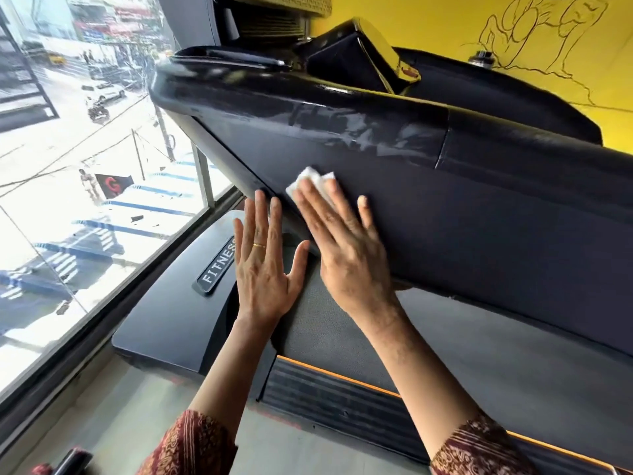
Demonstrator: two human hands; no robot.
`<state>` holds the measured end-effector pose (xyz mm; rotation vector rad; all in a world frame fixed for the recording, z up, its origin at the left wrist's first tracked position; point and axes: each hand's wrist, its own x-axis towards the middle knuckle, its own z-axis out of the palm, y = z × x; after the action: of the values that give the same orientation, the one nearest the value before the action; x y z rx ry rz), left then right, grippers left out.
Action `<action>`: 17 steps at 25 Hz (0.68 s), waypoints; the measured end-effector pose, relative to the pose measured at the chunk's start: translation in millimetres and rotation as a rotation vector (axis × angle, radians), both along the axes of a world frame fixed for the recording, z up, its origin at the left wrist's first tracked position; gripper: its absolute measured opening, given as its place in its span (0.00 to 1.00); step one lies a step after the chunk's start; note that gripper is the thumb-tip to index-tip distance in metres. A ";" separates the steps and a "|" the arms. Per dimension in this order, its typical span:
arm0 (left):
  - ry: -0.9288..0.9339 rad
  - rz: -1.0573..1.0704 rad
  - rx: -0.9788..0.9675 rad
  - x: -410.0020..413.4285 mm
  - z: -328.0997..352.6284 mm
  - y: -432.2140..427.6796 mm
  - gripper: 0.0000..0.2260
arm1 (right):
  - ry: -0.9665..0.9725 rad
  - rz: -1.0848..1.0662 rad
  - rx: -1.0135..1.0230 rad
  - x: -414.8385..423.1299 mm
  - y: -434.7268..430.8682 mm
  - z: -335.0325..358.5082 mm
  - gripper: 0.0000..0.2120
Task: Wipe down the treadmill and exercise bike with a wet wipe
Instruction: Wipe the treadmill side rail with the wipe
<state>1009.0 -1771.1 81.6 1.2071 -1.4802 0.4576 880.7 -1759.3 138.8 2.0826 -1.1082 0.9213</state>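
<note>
Yellow wall (445,25) with a dark line drawing fills the upper right of the head view, and a large window (85,166) on the left looks down onto a bright street with parked vehicles. Between them stands the treadmill (513,186), its dark console (342,97) looming close and tilted across the picture. Shiny wet streaks (342,128) mark the console's glossy upper band.

The wet wipe (310,180), white and folded small, lies against the matte panel below that band, near the panel's left edge. The right hand (346,255) presses it there with flat, straight fingers (315,207), spread a little. Only the top of the wipe shows past the fingertips, and the thumb lies bare on the panel to the right.

The left hand (263,269) is just beside the right, palm away from the camera, with its fingers (260,214) straight, close together and holding nothing. A gold ring (259,245) sits on one finger. The fingertips reach the console's lower left edge, but I cannot tell whether they touch it.

Below the hands lie the grey running belt (479,344) and the dark motor cover (164,323), which bears a badge (215,267) reading FITNESS. An orange stripe (342,373) runs along the ribbed side rail. Both forearms come up from the bottom edge in dark red patterned sleeves (191,447).
</note>
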 end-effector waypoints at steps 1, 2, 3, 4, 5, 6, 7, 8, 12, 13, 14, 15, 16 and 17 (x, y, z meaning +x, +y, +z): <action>-0.015 0.004 0.001 -0.6 -2.1 1.1 0.27 | 0.046 0.002 0.020 -8.8 3.3 -12.2 0.25; -0.025 0.006 0.004 -2.1 -4.5 2.6 0.27 | 0.076 -0.010 0.027 -22.7 7.8 -25.9 0.25; -0.031 0.005 0.011 -4.9 -6.8 3.9 0.27 | 0.087 -0.030 0.017 -40.2 12.6 -37.6 0.26; -0.034 0.003 0.019 -8.9 -9.1 5.4 0.27 | 0.078 -0.057 -0.008 -58.9 16.2 -46.2 0.27; -0.036 -0.001 0.025 -14.3 -11.0 6.7 0.27 | 0.044 -0.092 -0.038 -77.7 18.4 -50.9 0.29; -0.034 -0.007 0.028 -19.5 -12.4 7.7 0.27 | -0.019 -0.133 -0.072 -95.0 19.9 -53.5 0.29; -0.025 -0.015 0.028 -23.9 -13.2 8.4 0.28 | -0.105 -0.179 -0.107 -109.0 21.6 -55.3 0.29; -0.017 -0.022 0.026 -27.3 -13.1 9.1 0.28 | -0.208 -0.225 -0.134 -118.5 23.1 -57.7 0.29; -0.071 -0.049 0.011 -42.2 -12.5 17.0 0.27 | -0.336 -0.266 -0.121 -129.8 30.1 -78.3 0.29; -0.086 -0.067 0.007 -47.2 -12.5 19.2 0.26 | -0.276 -0.258 -0.125 -136.2 31.5 -82.0 0.28; -0.098 -0.086 0.000 -52.8 -12.2 21.0 0.26 | -0.264 -0.266 -0.146 -147.0 31.8 -81.7 0.27; -0.108 -0.102 -0.009 -58.5 -11.7 22.1 0.25 | -0.336 -0.287 -0.179 -158.0 32.6 -77.8 0.25; -0.110 -0.117 -0.022 -64.6 -10.7 22.9 0.25 | -0.465 -0.303 -0.217 -167.0 34.8 -72.3 0.23; -0.104 -0.130 -0.038 -70.8 -9.0 23.7 0.24 | -0.587 -0.296 -0.261 -173.1 38.4 -67.7 0.20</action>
<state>938.2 -1747.4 72.5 1.0629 -1.6208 0.4636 707.6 -1720.9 71.1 1.4181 -1.4437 1.4802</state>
